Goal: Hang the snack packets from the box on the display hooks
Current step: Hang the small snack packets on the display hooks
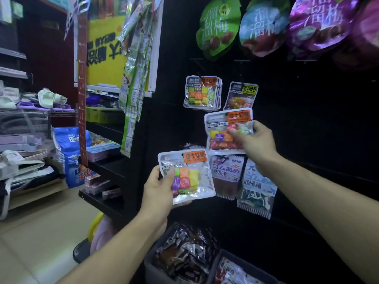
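The right hand grips a candy packet by its right edge, thumb across the front over the coloured cubes and fingers behind, and holds it raised against the black display panel. The packet's top edge sits just below the two rows already hung: the stack of matching candy packets and, beside it, a single jelly-bean packet. The hook carrying the matching stack is only faintly visible against the dark panel, and whether the raised packet's hang hole is lined up with any hook cannot be told. The left hand holds a second candy packet lower down and to the left, thumb on its face and fingers under its lower edge, apart from the panel. Judgement: the step in hand is threading the raised packet onto a hook. To do it well, the grip should shift toward the packet's upper corner so the hole near the orange label is steadied; the hole should be brought to the hook tip squarely, face outward, then pushed back until it settles behind or against its matching stack. The gummy packets hanging below must not be knocked. The grey box at the bottom of the view holds further dark packets, so the task appears well short of complete.
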